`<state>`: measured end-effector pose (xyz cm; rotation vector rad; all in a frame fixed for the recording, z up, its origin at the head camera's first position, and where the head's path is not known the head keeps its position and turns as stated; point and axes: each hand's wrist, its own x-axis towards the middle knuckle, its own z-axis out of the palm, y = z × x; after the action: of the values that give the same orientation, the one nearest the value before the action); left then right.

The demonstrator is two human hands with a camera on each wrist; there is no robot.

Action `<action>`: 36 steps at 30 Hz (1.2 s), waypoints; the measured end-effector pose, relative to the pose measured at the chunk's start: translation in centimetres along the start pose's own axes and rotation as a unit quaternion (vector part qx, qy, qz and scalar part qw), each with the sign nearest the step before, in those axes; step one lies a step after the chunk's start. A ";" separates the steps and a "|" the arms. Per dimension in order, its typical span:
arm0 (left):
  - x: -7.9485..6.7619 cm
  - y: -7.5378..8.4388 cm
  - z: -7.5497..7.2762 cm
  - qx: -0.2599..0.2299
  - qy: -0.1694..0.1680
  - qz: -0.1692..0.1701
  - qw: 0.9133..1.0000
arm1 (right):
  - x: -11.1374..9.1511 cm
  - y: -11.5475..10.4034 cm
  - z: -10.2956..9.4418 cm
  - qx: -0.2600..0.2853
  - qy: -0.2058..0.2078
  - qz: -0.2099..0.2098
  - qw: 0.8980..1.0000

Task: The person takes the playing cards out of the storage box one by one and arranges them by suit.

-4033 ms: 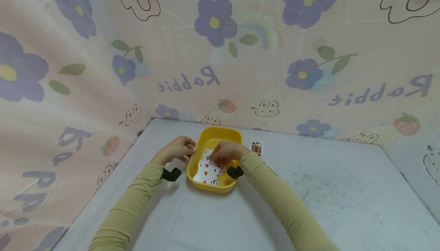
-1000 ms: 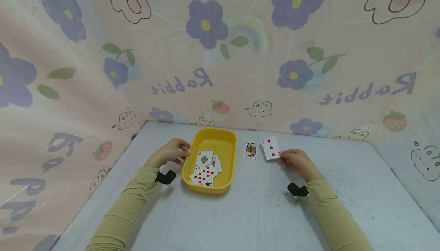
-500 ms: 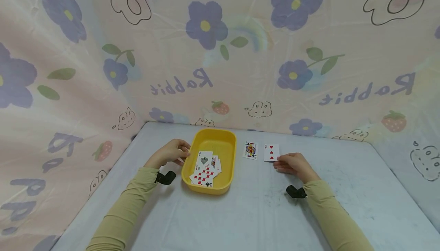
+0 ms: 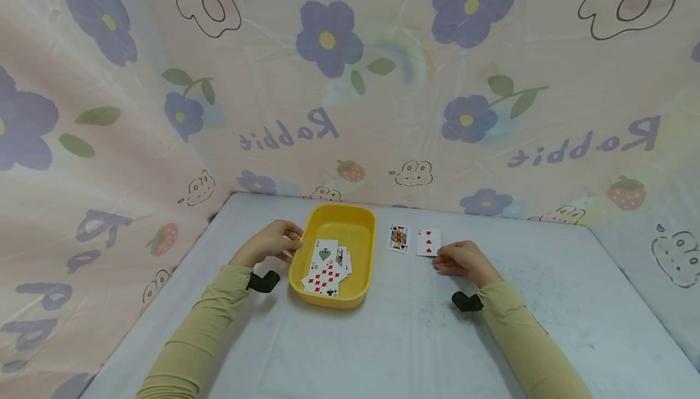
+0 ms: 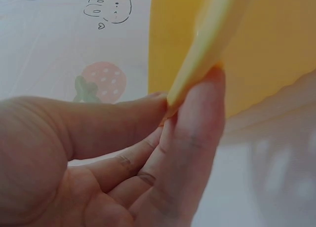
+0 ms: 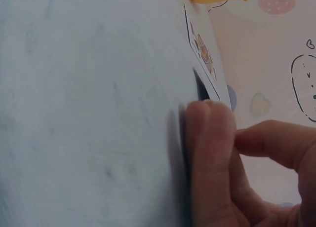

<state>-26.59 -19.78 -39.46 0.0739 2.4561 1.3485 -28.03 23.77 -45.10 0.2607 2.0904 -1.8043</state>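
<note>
In the head view, my left hand (image 4: 269, 243) pinches the left rim of a yellow plastic tray (image 4: 341, 227); thumb and fingers meet on that rim (image 5: 195, 54) in the left wrist view. Several face-up playing cards lie overlapped inside, among them an ace of spades (image 4: 324, 251) and a red diamond card (image 4: 325, 275). To the right of the tray, my right hand (image 4: 465, 260) pinches the lower right corner of a three of hearts (image 4: 428, 242), low over the table. Just left of it a jack (image 4: 399, 238) lies face up.
A white cloth covers the table (image 4: 383, 350), with dark smudges on its right part. Patterned curtains with flowers and rabbits (image 4: 413, 173) hang along the back and left sides. Each wrist wears a black camera mount (image 4: 265, 282).
My right hand took the three of hearts out of the tray and carried it right, beside the jack. Lately the card has straightened, lowered and shifted slightly left. My left hand stays on the rim.
</note>
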 end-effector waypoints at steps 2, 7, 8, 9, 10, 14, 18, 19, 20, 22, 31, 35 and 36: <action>0.0 0.1 0.0 -0.001 0.001 -0.001 1.000 | -0.1 -0.2 0.1 -0.001 -0.001 0.001 1.000; -0.1 0.0 0.0 -0.001 0.001 0.004 1.000 | -0.1 -0.4 0.2 -0.010 0.002 0.006 1.000; -0.1 -0.1 0.0 -0.001 0.000 0.004 1.000 | -0.2 -0.4 0.2 -0.011 0.004 0.008 1.000; -0.1 0.0 0.0 -0.001 0.001 0.004 1.000 | -0.2 -0.4 0.2 -0.011 0.007 0.009 1.000; -0.1 -0.1 0.0 0.000 0.000 0.003 1.000 | -0.2 -0.4 0.2 -0.012 0.008 0.010 1.000; 0.0 -0.1 0.0 -0.003 0.002 0.002 1.000 | -0.4 -0.3 0.3 -0.007 0.011 0.006 1.000; 0.0 -0.1 0.1 -0.004 0.001 0.004 1.000 | -0.4 -0.2 0.3 -0.006 0.017 0.003 1.000; 0.0 -0.1 0.1 -0.004 0.001 0.004 1.000 | -0.4 -0.3 0.3 -0.008 0.015 0.002 1.000; 0.0 -0.1 0.1 -0.005 0.000 0.003 1.000 | -0.4 -0.3 0.4 -0.007 0.017 0.002 1.000; 0.0 -0.1 0.1 -0.006 0.000 0.001 1.000 | -0.3 -0.6 0.5 -0.010 0.021 -0.002 1.000; 0.0 -0.3 -0.1 -0.014 -0.011 0.011 1.000 | -0.4 -4.9 3.1 -0.057 -0.014 -0.101 0.993; 0.0 -0.4 -0.1 -0.012 -0.006 0.012 1.000 | -0.9 -7.7 5.8 -0.074 -0.063 -0.134 0.986; 0.1 -0.4 -0.1 -0.012 -0.004 0.011 1.000 | -1.0 -8.4 6.5 -0.077 -0.078 -0.142 0.984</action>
<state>-26.63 -20.08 -39.77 0.1013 2.4391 1.3841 -29.25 16.06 -37.84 -0.2238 2.2283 -1.7353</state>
